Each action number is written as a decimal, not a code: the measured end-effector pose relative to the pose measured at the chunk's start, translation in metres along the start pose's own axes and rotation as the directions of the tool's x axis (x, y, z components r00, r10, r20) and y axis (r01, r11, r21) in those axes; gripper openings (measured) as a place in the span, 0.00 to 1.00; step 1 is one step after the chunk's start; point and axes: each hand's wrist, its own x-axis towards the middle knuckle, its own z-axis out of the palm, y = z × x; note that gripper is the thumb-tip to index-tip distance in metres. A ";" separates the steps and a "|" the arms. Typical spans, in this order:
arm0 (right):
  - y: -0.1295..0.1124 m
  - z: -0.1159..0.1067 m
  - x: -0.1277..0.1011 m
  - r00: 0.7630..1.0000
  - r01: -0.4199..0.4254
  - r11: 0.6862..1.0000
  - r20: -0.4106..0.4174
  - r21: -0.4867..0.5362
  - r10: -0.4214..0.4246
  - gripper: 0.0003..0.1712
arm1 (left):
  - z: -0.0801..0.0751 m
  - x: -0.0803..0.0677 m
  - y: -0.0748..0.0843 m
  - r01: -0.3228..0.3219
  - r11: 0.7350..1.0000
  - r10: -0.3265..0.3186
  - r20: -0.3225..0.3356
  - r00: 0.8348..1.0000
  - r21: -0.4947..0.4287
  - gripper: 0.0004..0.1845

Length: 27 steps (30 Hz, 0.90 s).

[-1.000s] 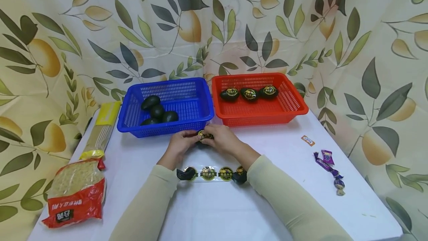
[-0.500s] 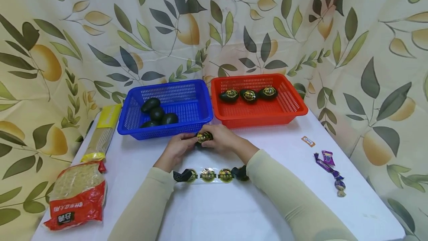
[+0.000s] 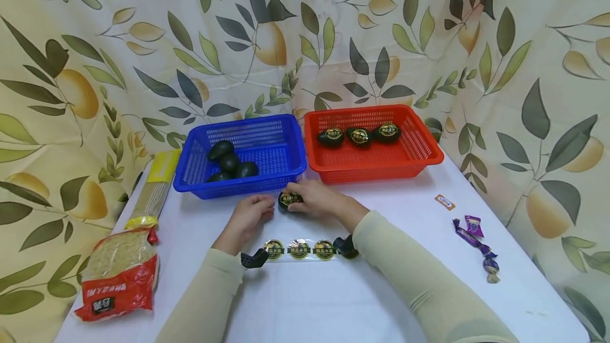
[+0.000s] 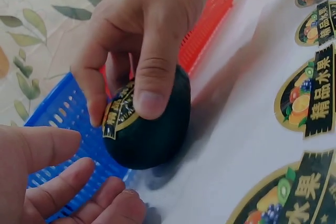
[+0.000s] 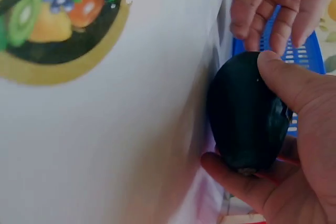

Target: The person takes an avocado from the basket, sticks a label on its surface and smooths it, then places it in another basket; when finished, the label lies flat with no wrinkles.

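My right hand grips a dark green avocado between thumb and fingers, close over the white table in front of the baskets. A gold-and-black fruit sticker sits on the avocado's skin, beside the thumb. To its left, my left hand holds nothing, its fingers loosely bent and a little apart from the fruit. Nearer to me lies a clear strip of round gold-and-black stickers, passing between my wrists.
The blue basket at back left holds several plain avocados. Beside it, the red basket holds three stickered avocados. Noodle packs and a red-and-clear bag lie left; purple-wrapped candies and a small orange wrapper right.
My left hand has let go of the avocado and drawn back to the left. The right hand still holds the fruit, in almost the same place.
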 end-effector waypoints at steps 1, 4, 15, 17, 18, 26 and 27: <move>0.001 0.000 -0.001 1.000 -0.006 1.000 -0.004 0.022 0.006 0.22 | 0.001 0.000 0.001 -0.006 1.000 0.006 -0.009 1.000 -0.009 0.17; 0.007 -0.001 -0.009 1.000 -0.026 0.993 -0.015 0.111 0.028 0.25 | 0.005 -0.001 0.007 -0.022 0.999 0.021 -0.029 0.999 -0.032 0.16; 0.029 -0.100 -0.096 0.991 -0.131 0.949 0.000 0.285 0.136 0.29 | 0.081 0.012 0.017 -0.052 0.989 0.069 0.120 0.990 -0.137 0.19; 0.036 -0.123 -0.101 0.982 -0.182 0.942 0.004 0.281 0.188 0.32 | 0.095 0.015 0.019 -0.051 0.982 0.077 0.136 0.988 -0.184 0.20; 0.040 -0.134 -0.100 0.978 -0.202 0.941 -0.001 0.272 0.211 0.33 | 0.102 0.017 0.020 -0.049 0.976 0.080 0.138 0.987 -0.211 0.20; 0.088 -0.181 -0.050 0.948 -0.311 0.926 -0.001 0.215 0.319 0.33 | 0.132 0.028 0.030 0.036 0.900 0.049 0.184 0.982 -0.435 0.22; 0.093 -0.183 -0.042 0.944 -0.324 0.922 0.008 0.211 0.330 0.34 | 0.135 0.029 0.032 0.046 0.887 0.046 0.187 0.981 -0.460 0.22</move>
